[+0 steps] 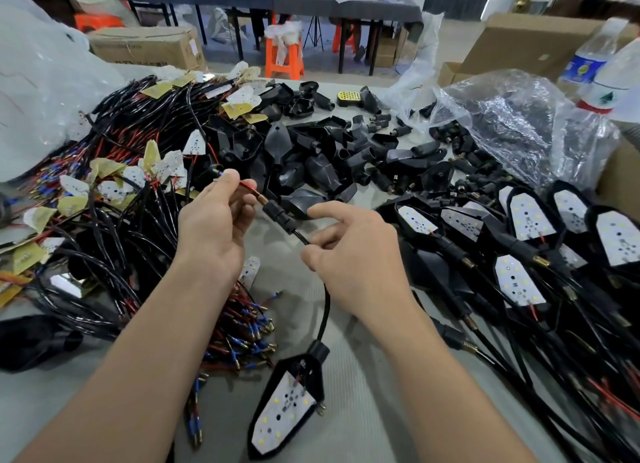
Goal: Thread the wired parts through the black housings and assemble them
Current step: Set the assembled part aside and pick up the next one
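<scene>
hands: left hand (211,227) pinches red lead (247,186) at its tip; right hand (349,254) pinches black cable (325,310) behind stem housing (280,216) | LED housing (287,403) near tabletop (353,428) front edge | handling: light, limp wire, best held close to the end; board probably fragile | loose housings (311,157) mid-tabletop

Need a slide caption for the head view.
Left hand pinches red wire ends, right hand pinches the black cable; a black sleeve sits between them.
</scene>
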A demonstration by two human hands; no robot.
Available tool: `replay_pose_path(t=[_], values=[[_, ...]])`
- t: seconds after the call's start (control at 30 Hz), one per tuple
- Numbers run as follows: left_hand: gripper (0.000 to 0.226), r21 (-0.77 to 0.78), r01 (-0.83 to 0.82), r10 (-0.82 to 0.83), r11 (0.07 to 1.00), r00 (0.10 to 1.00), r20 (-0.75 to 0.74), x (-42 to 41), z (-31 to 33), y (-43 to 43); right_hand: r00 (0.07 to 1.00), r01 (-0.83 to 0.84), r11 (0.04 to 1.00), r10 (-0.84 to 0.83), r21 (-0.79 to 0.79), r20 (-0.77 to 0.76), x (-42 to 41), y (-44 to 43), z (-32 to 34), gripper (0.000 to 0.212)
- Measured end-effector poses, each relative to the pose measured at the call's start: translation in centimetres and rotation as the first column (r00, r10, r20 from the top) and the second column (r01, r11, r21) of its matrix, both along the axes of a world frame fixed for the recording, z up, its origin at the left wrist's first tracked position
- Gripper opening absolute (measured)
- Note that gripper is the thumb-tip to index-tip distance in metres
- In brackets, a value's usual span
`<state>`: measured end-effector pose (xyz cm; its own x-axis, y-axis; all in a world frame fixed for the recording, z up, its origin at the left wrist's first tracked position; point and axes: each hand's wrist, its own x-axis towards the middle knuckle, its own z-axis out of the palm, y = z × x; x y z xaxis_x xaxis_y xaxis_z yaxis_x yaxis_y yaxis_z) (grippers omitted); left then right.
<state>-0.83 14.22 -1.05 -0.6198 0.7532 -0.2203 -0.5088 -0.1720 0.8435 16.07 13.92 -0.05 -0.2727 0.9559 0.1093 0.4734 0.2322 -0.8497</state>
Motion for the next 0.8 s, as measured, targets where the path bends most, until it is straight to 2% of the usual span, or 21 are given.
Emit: replay_pose_path(t=[0.13, 0.3, 0.37, 0.47, 0.63, 0.73, 0.8], values=[[0.022, -0.19, 0.198, -0.243, 0.962, 0.936, -0.256, 1.3, -0.6, -0.1, 0.992, 0.039, 0.999, -0.043, -0.037, -0.12, -0.2, 0.1, -0.2, 0.033], [0.014, -0.107, 0.347, -0.363, 0.932, 0.892, -0.27, 1.7, -0.5, -0.3, 0.986, 0.089, 0.996, -0.087, 0.003, -0.141, -0.1, 0.2, -0.4, 0.027], [0.015, -0.101, 0.384, -0.394, 0.918, 0.853, -0.341, 2.1, -0.5, -0.5, 0.991, 0.1, 0.993, -0.093, 0.062, -0.1, 0.0, 0.2, -0.4, 0.027], [0.023, -0.086, 0.393, -0.393, 0.915, 0.826, -0.403, 2.9, -0.5, -0.7, 0.994, 0.1, 0.991, -0.095, 0.085, -0.061, 0.2, 0.3, -0.3, 0.029], [0.037, -0.106, 0.369, -0.381, 0.923, 0.847, -0.37, 3.3, -0.1, -1.0, 0.971, -0.019, 0.995, -0.004, -0.095, -0.237, 0.2, 0.4, 0.1, 0.021], [0.039, -0.081, 0.264, -0.272, 0.961, 0.859, -0.434, 3.4, -0.1, -1.1, 0.984, -0.044, 0.991, 0.022, -0.123, -0.179, 0.2, 0.4, 0.2, 0.022], [0.041, -0.014, 0.142, -0.135, 0.99, 0.898, -0.42, 2.8, 0.1, -0.9, 0.989, -0.129, 0.976, 0.114, -0.175, -0.091, 0.5, 0.3, 0.3, 0.02]])
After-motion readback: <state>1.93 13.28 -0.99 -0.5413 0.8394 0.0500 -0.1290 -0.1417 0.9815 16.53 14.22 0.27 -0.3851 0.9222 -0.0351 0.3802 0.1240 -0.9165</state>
